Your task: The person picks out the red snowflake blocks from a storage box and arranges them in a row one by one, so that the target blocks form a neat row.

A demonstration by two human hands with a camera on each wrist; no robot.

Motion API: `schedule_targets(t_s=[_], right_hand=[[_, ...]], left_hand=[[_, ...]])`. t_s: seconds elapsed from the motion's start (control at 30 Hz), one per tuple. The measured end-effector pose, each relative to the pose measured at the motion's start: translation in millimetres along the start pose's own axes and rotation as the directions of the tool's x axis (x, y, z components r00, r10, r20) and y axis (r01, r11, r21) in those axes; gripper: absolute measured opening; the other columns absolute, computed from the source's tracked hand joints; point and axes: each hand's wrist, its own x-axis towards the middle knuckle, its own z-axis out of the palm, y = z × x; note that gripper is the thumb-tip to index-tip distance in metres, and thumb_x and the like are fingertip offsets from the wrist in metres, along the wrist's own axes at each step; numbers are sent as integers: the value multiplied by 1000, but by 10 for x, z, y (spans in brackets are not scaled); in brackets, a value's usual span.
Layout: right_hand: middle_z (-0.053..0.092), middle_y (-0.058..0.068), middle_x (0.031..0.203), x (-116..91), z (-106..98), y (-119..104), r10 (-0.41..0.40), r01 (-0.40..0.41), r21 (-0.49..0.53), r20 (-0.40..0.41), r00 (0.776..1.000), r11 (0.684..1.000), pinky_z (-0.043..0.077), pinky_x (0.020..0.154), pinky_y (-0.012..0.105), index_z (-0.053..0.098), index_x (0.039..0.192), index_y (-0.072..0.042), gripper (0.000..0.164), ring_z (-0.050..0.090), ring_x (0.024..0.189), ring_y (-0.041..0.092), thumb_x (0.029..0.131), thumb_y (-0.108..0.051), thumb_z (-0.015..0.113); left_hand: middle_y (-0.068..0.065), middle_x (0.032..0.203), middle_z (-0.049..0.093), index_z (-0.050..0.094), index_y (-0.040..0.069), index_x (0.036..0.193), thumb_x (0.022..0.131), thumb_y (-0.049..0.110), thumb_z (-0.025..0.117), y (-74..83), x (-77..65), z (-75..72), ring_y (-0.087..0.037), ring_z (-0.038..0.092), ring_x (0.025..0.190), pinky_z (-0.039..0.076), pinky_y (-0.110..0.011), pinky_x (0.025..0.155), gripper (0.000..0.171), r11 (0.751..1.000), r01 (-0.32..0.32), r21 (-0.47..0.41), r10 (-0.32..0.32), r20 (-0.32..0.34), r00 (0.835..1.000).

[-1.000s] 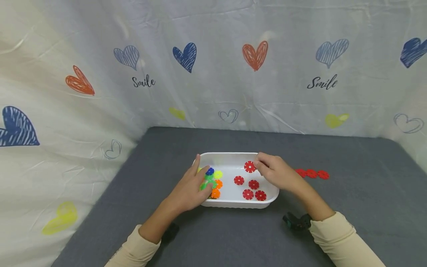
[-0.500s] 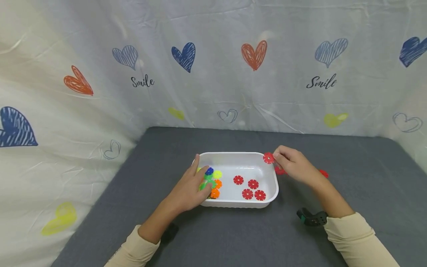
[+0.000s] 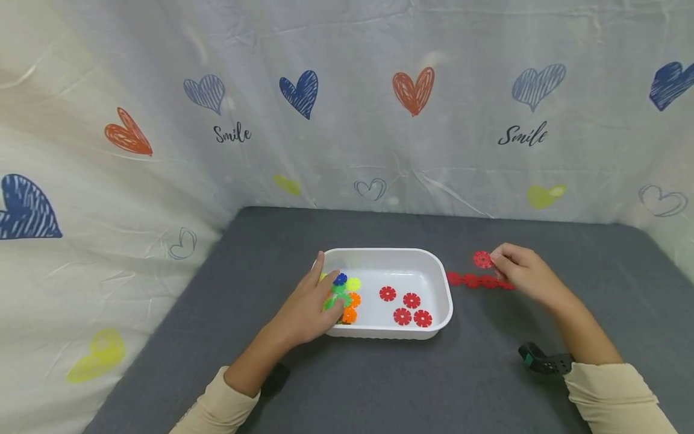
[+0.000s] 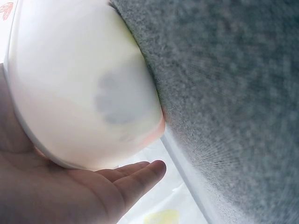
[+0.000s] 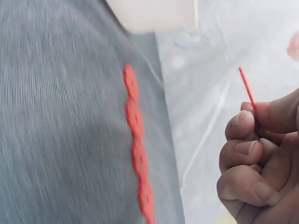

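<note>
My right hand (image 3: 523,271) pinches a red notched plastic disc (image 3: 482,260) between thumb and fingertips, above the table and right of the white tray (image 3: 390,332). In the right wrist view the disc (image 5: 246,86) shows edge-on. A row of linked red discs (image 3: 471,281) lies below that hand. My left hand (image 3: 306,307) straddles the tray's left rim. Its thumb and a finger are inside over several green, blue, yellow and orange discs (image 3: 355,299), partly covering them. In the left wrist view, straight fingers (image 4: 140,179) extend outside the tray's wall.
Several loose red discs (image 3: 402,316) lie flat in the tray's right half. Grey cloth (image 3: 379,386) covers the table. A white curtain (image 3: 347,150) with printed hearts hangs behind and to the left. A dark wrist strap (image 3: 544,360) is on the right arm.
My right hand has lifted the red disc out of the tray and carried it right, over the linked row. The left hand stays at the tray's left rim.
</note>
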Motion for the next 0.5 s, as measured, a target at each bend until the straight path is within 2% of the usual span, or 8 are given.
schedule_targets(t_s=[0.17, 0.27, 0.5], right_hand=[[49, 10, 74, -85, -257, 174, 139, -140, 27, 38, 990, 990, 35, 49, 33, 50, 97, 4, 31, 35, 52, 15, 109, -23, 39], [50, 8, 76, -138, -399, 321, 193, -196, 37, 71, 979, 980, 35, 48, 33, 50, 100, 5, 32, 35, 52, 14, 110, -23, 37], [50, 3, 75, -258, -593, 651, 313, -316, 8, 110, 943, 949, 36, 49, 31, 53, 95, 3, 36, 36, 52, 12, 110, -24, 34]], left_hand=[[-12, 168, 3, 44, 8, 152, 93, 37, 52, 0, -3, -3, -36, 23, 148, 31, -63, 109, 66, 1000, 4, 0, -4, -5, 1000], [-12, 168, 3, 45, 7, 151, 93, 37, 51, 0, 2, 1, -36, 23, 148, 31, -63, 109, 66, 1000, 0, 2, 0, -3, 1000], [-12, 168, 3, 45, 8, 151, 93, 37, 50, 4, 5, 9, -36, 22, 149, 31, -63, 109, 66, 1000, 1, 2, -1, 1, 1000]])
